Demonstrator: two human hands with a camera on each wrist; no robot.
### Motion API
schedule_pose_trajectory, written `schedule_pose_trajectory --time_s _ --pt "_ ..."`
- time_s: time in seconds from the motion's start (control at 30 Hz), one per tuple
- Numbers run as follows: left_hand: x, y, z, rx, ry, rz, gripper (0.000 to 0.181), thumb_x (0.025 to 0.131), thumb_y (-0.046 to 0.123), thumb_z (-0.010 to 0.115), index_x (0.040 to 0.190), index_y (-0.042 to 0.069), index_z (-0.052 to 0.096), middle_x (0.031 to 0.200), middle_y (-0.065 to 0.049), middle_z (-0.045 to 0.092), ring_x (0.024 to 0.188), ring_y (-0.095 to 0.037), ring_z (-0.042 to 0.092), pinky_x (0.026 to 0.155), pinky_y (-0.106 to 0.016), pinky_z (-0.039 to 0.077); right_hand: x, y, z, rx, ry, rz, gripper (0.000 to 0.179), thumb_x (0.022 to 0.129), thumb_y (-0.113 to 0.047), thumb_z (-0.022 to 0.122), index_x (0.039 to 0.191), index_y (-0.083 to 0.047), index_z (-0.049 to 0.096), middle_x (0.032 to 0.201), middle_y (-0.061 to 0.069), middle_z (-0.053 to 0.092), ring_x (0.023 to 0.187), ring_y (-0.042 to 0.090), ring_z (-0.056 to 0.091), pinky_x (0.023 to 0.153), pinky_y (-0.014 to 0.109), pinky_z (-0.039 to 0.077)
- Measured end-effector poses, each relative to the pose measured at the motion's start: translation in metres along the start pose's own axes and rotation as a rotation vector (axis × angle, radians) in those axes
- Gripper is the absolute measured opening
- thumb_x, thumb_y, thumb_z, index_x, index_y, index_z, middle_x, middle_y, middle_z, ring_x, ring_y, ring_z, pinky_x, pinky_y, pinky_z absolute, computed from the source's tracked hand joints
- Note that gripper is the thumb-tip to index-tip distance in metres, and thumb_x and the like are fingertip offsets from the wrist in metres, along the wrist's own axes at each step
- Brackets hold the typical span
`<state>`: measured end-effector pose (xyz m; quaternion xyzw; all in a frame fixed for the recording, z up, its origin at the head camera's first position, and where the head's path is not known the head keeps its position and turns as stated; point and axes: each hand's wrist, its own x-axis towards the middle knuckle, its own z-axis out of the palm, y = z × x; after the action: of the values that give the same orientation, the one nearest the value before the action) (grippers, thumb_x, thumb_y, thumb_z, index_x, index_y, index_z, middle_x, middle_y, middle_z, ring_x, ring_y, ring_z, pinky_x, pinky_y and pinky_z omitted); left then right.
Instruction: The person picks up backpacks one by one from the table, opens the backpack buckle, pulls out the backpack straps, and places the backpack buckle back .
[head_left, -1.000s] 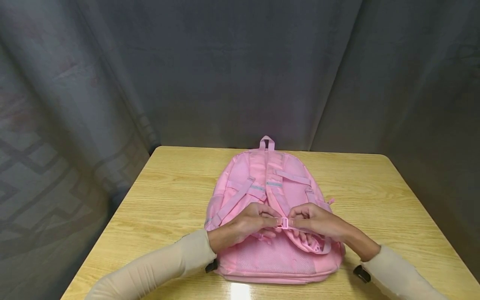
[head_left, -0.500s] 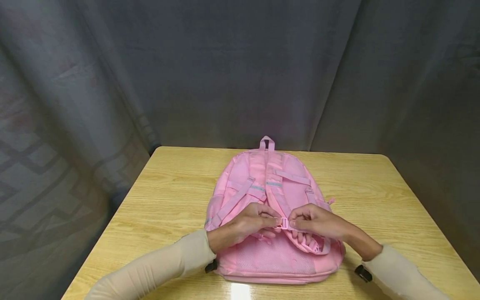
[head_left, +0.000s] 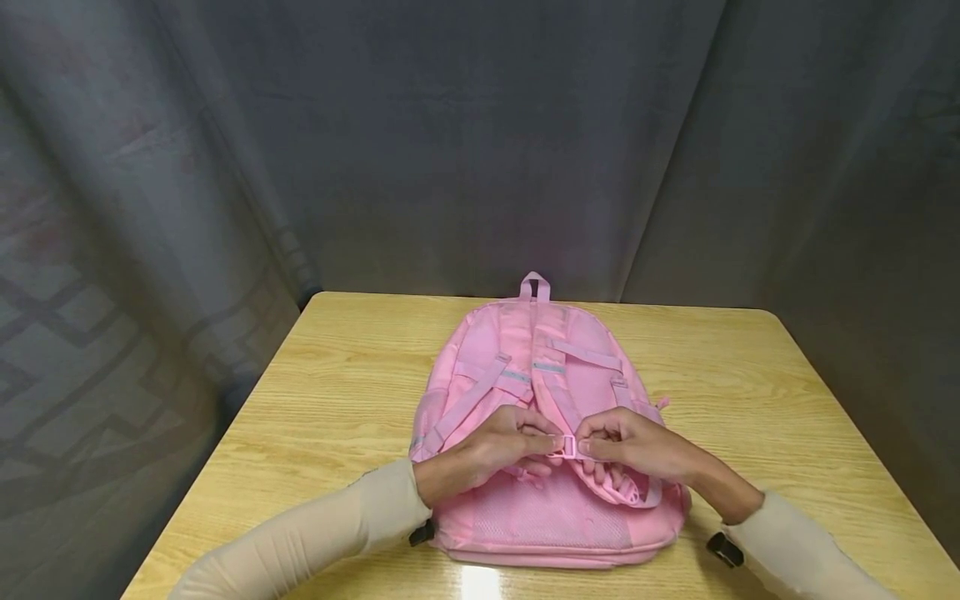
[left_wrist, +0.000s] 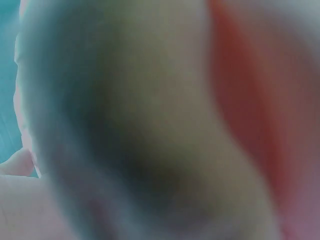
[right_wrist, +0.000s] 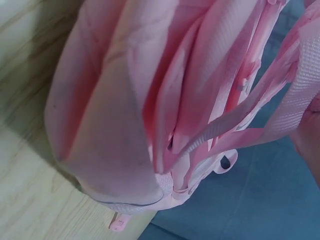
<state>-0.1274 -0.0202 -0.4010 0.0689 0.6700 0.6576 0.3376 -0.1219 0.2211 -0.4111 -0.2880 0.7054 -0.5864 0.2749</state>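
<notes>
A pink backpack (head_left: pixel 551 525) lies with its shoulder-strap side up on the wooden table, its top loop (head_left: pixel 534 285) pointing away from me. Over its lower middle, my left hand (head_left: pixel 498 442) and right hand (head_left: pixel 633 442) meet at a pink plastic buckle (head_left: pixel 568 447). Thumb and fingers of the left hand pinch its left end; those of the right hand pinch the buckle's right end, by the strap. In the right wrist view, pink webbing (right_wrist: pixel 240 117) runs to the right hand (right_wrist: pixel 307 145) at the edge. Blur covers most of the left wrist view.
The light wooden table (head_left: pixel 345 375) extends to both sides of the bag. A grey curtain (head_left: pixel 465 150) hangs behind it and along the left. A small pink tag (right_wrist: pixel 119 222) sticks out from the bag's side. Loose shoulder straps (head_left: pixel 487 400) cross the bag.
Almost nothing differs. Both hands stay at the buckle with the same pinch, and the right thumb has shifted slightly against it. The backpack has not moved.
</notes>
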Motion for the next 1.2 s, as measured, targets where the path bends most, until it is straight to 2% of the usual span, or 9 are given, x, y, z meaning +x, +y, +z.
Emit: schedule_pose_trajectory --time_s 0.27,0.6,0.8,0.93,1.1,1.2 --pt "-0.0004 -0.0008 -0.0004 -0.016 -0.016 0.006 0.015 0.092 0.002 0.068 0.106 -0.004 0.069 0.087 -0.014 0.074 0.067 -0.018 0.070 0.073 -0.046 0.064 0.0011 -0.0027 0.0020 -0.007 -0.010 -0.035 0.019 0.103 -0.006 0.049 0.098 0.004 0.064 0.078 0.012 0.068 0.062 0.003 0.060 0.048 0.016 0.054" --pt "-0.0003 -0.0022 0.0011 0.012 -0.027 0.021 0.016 0.092 0.004 0.068 0.106 -0.004 0.069 0.086 -0.016 0.074 0.062 -0.014 0.068 0.071 -0.046 0.065 0.0020 -0.0031 0.0030 0.007 -0.021 -0.049 0.019 0.103 -0.004 0.049 0.098 0.005 0.064 0.077 0.013 0.066 0.061 0.003 0.060 0.047 0.016 0.054" --pt "-0.0004 -0.0017 0.0004 0.015 -0.033 0.029 0.017 0.093 0.004 0.067 0.107 -0.005 0.068 0.088 -0.017 0.074 0.063 -0.015 0.068 0.071 -0.045 0.065 0.0018 -0.0044 0.0027 0.033 -0.015 -0.001 0.020 0.103 -0.007 0.051 0.097 0.007 0.064 0.077 0.008 0.069 0.061 0.004 0.061 0.048 0.014 0.054" --pt "-0.0004 -0.0019 0.0000 0.014 -0.035 0.027 0.017 0.093 0.004 0.067 0.107 -0.005 0.068 0.088 -0.017 0.074 0.062 -0.015 0.068 0.069 -0.042 0.065 0.0015 -0.0060 0.0022 0.068 -0.023 0.037 0.022 0.103 -0.008 0.051 0.098 0.010 0.063 0.078 0.009 0.070 0.063 0.006 0.064 0.052 0.013 0.054" --pt "-0.0003 -0.0018 0.0001 0.011 -0.037 0.018 0.013 0.092 0.004 0.068 0.103 -0.003 0.069 0.083 -0.012 0.074 0.061 -0.015 0.067 0.065 -0.038 0.065 -0.0002 -0.0087 -0.0003 0.031 -0.027 0.070 0.024 0.104 -0.010 0.051 0.096 0.008 0.064 0.078 0.012 0.071 0.063 0.007 0.065 0.051 0.013 0.054" --pt "0.0000 -0.0022 0.0001 0.005 -0.037 0.021 0.013 0.092 0.003 0.068 0.103 -0.003 0.069 0.083 -0.013 0.074 0.061 -0.016 0.067 0.067 -0.041 0.065 -0.0011 -0.0096 -0.0019 0.006 -0.039 0.069 0.023 0.104 -0.009 0.050 0.095 0.007 0.064 0.079 0.015 0.071 0.063 0.007 0.065 0.051 0.013 0.053"
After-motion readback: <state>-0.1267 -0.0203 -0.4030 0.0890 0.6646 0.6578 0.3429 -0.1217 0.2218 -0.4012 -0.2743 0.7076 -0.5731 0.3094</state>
